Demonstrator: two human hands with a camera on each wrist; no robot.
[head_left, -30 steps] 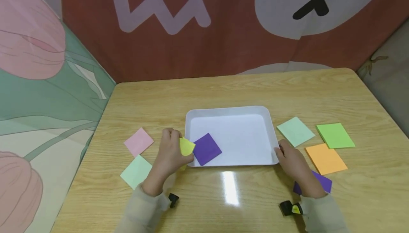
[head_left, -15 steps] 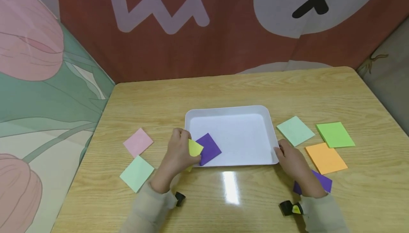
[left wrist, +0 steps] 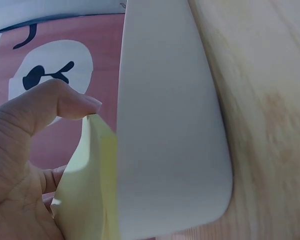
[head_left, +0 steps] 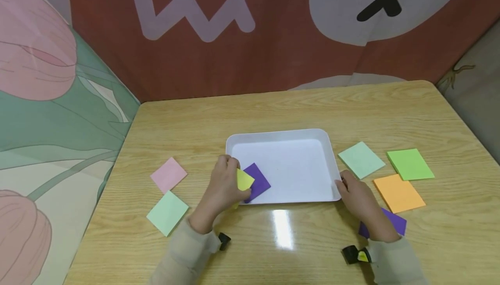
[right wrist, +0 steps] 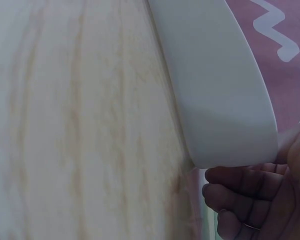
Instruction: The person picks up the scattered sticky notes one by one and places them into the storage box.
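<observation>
My left hand (head_left: 223, 185) pinches a yellow sticky-note pad (head_left: 245, 179) between thumb and fingers over the left front corner of a white tray (head_left: 298, 163). In the left wrist view, the thumb presses the top corner of the yellow pad (left wrist: 80, 185), close beside the tray's outer wall (left wrist: 170, 125). A purple square note (head_left: 261, 184) lies inside the tray, partly covered by the yellow pad. At the tray's right front corner, my right hand (head_left: 356, 196) grips the rim. The right wrist view has its curled fingers (right wrist: 245, 185) under that tray corner.
Left of the tray lie a pink note (head_left: 169, 175) and a mint note (head_left: 167, 213). On the right are a pale green note (head_left: 361, 160), a bright green pad (head_left: 410, 165), an orange note (head_left: 399, 193) and a purple note (head_left: 395, 222) partly under the right forearm.
My left hand has moved right with the yellow pad, from the tray's left edge to over its corner, overlapping the purple note. The right hand has kept its grip on the tray.
</observation>
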